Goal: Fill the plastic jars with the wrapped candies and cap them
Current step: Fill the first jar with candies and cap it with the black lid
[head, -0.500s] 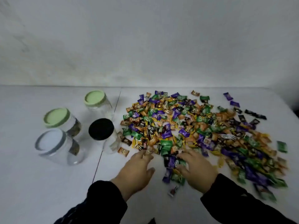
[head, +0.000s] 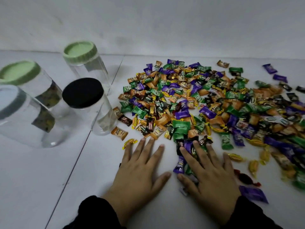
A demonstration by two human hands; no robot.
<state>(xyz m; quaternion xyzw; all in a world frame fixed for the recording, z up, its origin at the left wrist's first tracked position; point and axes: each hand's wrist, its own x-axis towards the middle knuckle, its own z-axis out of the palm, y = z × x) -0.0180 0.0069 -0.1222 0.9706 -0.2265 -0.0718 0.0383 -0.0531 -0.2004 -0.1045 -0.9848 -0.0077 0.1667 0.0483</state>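
A wide heap of wrapped candies (head: 206, 103) in purple, green, orange and black covers the right half of the white table. Several clear plastic jars stand capped at the left: a black-lidded jar (head: 92, 106), two green-lidded jars (head: 85, 66) (head: 34, 86), and a grey-lidded jar (head: 24, 118). All look empty. My left hand (head: 140, 171) lies flat on the table, fingers spread, fingertips at the heap's near edge. My right hand (head: 209, 171) lies flat with fingers spread on top of a few candies at the heap's front.
A seam (head: 85, 139) between two white table panels runs diagonally under the jars. A grey wall (head: 148, 22) rises right behind the table. Loose candies (head: 254, 194) lie scattered to the right of my right hand.
The view has moved much closer to the table. Both hands have flattened and spread their fingers, the right one now pressing on candies at the heap's front.
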